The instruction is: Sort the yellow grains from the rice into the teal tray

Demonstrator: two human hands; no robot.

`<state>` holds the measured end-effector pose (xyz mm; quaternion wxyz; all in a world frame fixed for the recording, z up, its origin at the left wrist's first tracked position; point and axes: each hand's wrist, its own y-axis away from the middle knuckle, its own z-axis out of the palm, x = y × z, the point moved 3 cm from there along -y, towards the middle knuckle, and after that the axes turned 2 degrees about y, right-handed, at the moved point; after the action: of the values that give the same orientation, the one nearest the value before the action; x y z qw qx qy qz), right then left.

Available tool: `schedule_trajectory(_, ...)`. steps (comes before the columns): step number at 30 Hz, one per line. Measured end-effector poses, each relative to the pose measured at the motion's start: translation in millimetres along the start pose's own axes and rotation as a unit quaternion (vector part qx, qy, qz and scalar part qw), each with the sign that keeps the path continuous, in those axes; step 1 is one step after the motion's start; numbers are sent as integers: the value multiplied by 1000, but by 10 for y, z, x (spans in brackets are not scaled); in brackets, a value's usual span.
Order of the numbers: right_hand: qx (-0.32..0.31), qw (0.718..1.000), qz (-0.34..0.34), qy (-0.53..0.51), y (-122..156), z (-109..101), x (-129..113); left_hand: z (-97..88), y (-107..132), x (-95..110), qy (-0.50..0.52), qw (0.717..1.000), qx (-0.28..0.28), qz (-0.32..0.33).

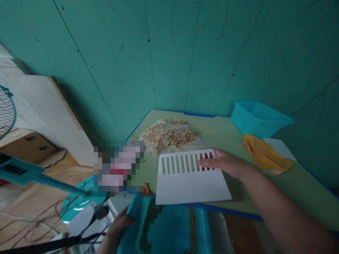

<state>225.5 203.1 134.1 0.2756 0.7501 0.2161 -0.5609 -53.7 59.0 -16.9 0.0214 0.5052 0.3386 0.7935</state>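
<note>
My right hand [230,164] grips the slotted edge of a white plastic panel [192,187], with fingers showing through its slots. The panel stands tilted over the table's near edge, just above a blue tray [169,225]. My left hand [119,225] is closed on the tray's left rim. Dark green beans [145,225] lie in a strip along the tray's left side, and a row of yellowish beans [192,225] runs along its right. Beyond the panel, a pile of tan beans mixed with white grains [172,135] spreads over the table.
The pale green table [219,132] has a blue edge and stands against a green wall [185,53]. At its right sit a turquoise bin [261,120] and an orange cloth [265,155]. On the left are a fan stand [63,185], loose cables and a blurred-out item [122,167].
</note>
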Motion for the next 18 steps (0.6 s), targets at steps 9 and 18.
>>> schedule_trajectory(9,117,981,-11,-152,-120,26,81,-195,-157,86,-72,996,-33,-34)
schedule_trajectory(18,125,971,-57,-196,-279,288,20,-499,-66,257,-92,995,8,40)
